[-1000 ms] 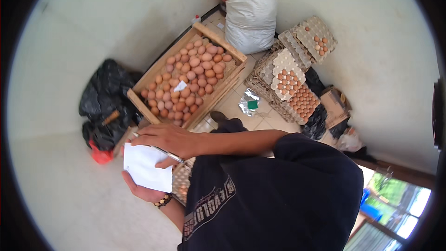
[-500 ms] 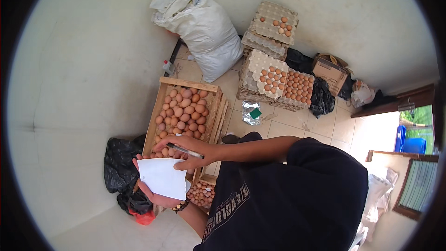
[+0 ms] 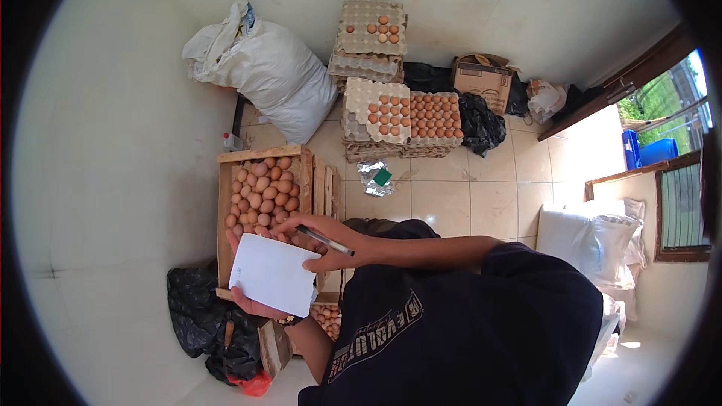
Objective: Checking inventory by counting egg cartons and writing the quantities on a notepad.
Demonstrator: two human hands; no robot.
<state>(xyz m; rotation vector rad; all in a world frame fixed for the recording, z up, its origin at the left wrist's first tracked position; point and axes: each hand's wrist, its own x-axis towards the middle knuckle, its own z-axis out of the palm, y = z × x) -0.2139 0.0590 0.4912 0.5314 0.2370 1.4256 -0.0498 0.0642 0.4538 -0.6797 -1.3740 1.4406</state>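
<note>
- paper (image 3: 273, 274): smooth, matt from where I stand
- pen (image 3: 325, 240): glossy plastic
- crate (image 3: 259, 154): rough, bare wood
- egg trays (image 3: 356, 105): dull, bumpy pulp board
- black bag (image 3: 197, 312): creased, shiny plastic
- foil (image 3: 369, 174): crumpled, bright metal

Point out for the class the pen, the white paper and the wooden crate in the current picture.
Pen (image 3: 326, 241): head view, on the middle of its barrel.
White paper (image 3: 272, 274): head view, on the middle of its upper face.
Wooden crate (image 3: 259, 154): head view, on its far rim.
</note>
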